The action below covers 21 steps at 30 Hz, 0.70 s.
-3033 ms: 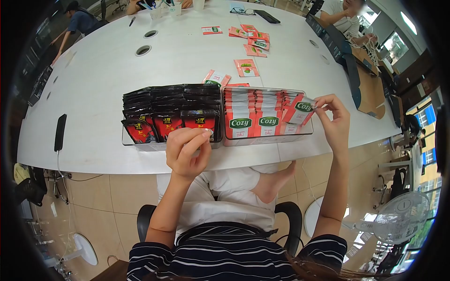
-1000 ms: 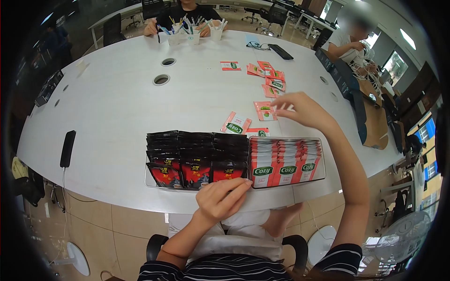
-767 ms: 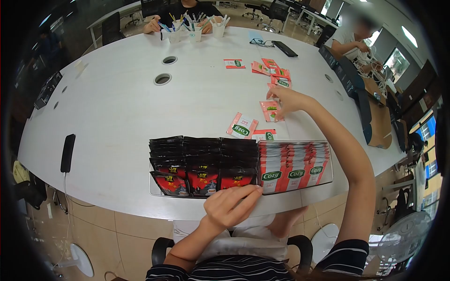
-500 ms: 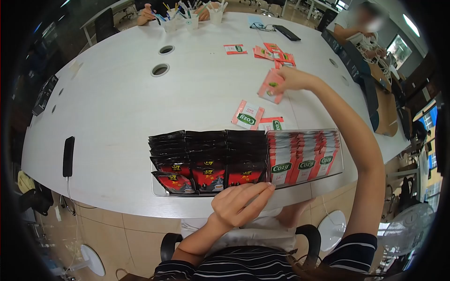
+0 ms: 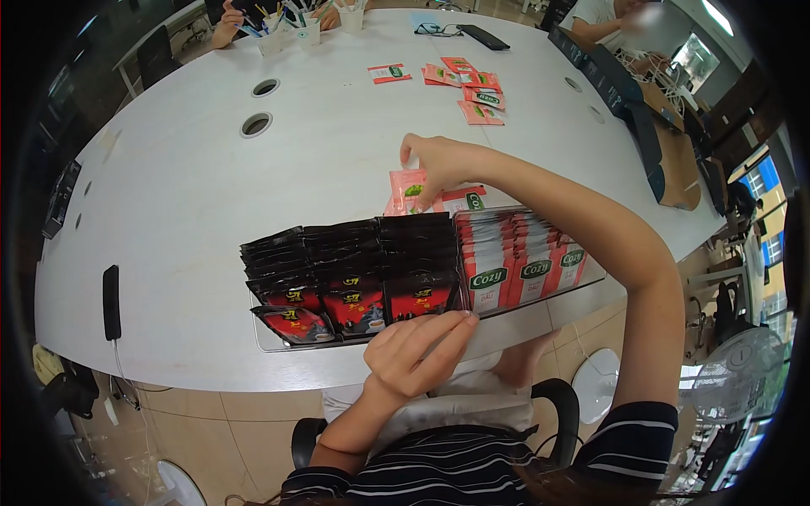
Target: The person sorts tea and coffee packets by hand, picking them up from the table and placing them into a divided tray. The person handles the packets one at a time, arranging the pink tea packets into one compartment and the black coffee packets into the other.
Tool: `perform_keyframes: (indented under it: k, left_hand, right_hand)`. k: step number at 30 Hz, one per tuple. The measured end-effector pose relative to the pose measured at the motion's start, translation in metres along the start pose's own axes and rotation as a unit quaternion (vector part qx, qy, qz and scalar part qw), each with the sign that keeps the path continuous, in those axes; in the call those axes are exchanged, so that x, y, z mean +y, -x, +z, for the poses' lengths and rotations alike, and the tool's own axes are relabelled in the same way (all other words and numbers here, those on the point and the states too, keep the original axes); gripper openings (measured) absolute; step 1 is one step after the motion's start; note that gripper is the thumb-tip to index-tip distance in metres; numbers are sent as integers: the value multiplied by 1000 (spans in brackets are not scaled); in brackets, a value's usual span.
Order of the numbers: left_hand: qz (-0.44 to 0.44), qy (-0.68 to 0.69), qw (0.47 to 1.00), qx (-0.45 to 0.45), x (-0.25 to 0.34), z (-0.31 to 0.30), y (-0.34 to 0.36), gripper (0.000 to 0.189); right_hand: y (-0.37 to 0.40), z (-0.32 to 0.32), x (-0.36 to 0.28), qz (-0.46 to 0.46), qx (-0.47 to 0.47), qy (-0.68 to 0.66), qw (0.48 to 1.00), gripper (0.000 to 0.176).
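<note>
My right hand (image 5: 443,166) pinches a pink Cozy tea sachet (image 5: 407,185) just behind the tray, over another sachet lying on the table. Beside it, a second Cozy sachet (image 5: 463,200) lies partly hidden by the tray. The clear tray (image 5: 272,344) holds three rows of black-and-red coffee sachets (image 5: 353,310) on the left. Upright Cozy tea sachets (image 5: 534,271) fill its right section in three rows. My left hand (image 5: 413,354) is closed at the tray's front edge, fingertips near the border between the two kinds.
Several loose tea sachets (image 5: 472,80) lie farther back, with a single one (image 5: 389,73) to their left. Glasses, a dark phone (image 5: 483,37) and cups of pens (image 5: 307,30) sit at the far edge. Open cardboard boxes (image 5: 671,160) line the right side, near another person.
My right hand has moved left and nearer the tray with the tea sachet. The view has shifted slightly. My left hand stays at the tray's front edge.
</note>
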<state>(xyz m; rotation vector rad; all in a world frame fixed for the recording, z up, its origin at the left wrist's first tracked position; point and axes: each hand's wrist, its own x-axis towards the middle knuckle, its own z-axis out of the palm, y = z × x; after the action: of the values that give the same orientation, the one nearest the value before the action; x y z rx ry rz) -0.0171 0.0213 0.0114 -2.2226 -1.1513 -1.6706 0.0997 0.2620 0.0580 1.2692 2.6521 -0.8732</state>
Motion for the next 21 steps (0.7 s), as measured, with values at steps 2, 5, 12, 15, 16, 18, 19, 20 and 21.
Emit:
perform_keyframes:
  k: [2,5,12,15,16,18,19,20,21]
  left_hand:
    - [-5,5,1000,-3,0,-1,-1,30]
    - [-5,8,1000,2,0,0,-1,29]
    - [6,2,1000,8,-1,1,-1,29]
    - [5,9,1000,11,-1,2,0,28]
    - [5,9,1000,13,-2,3,0,28]
    - [1,10,1000,17,-1,4,1,28]
    - [2,8,1000,17,-1,4,1,28]
    - [2,6,1000,16,-1,4,0,28]
    - [3,5,1000,15,-1,4,0,28]
  right_hand:
    - [4,-5,0,-10,33,-31,999,54]
    - [-3,-19,15,35,50,-15,998,52]
    - [-15,-62,109,115,143,-39,982,43]
    - [-8,-58,121,73,116,-80,987,43]
    - [-8,-53,124,55,131,-53,988,43]
    - [-3,-49,122,35,143,5,989,49]
    - [0,-49,117,34,140,35,989,56]
    - [2,-49,112,31,136,65,988,63]
    - [2,-51,106,45,138,73,987,56]
